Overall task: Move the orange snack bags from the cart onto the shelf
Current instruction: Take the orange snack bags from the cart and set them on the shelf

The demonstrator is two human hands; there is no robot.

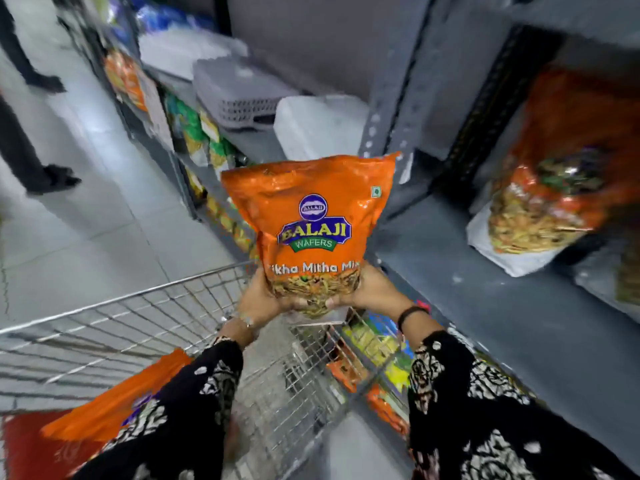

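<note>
An orange Balaji Wafers snack bag [311, 216] stands upright in the air above the wire cart [145, 317], close to the grey shelf [502, 306]. My left hand [258, 299] grips its bottom left corner and my right hand [372, 289] grips its bottom right corner. Another orange snack bag [114, 400] lies in the cart at lower left, partly hidden by my left sleeve. On the shelf at right, an orange snack bag [561, 174] stands upright, blurred.
A red pack [31, 448] lies in the cart's near corner. White packs [318, 126] and a grey tray [239, 95] sit further along the shelf. Lower shelves hold colourful snack packs [374, 344]. A person's dark legs [31, 164] stand in the aisle at left.
</note>
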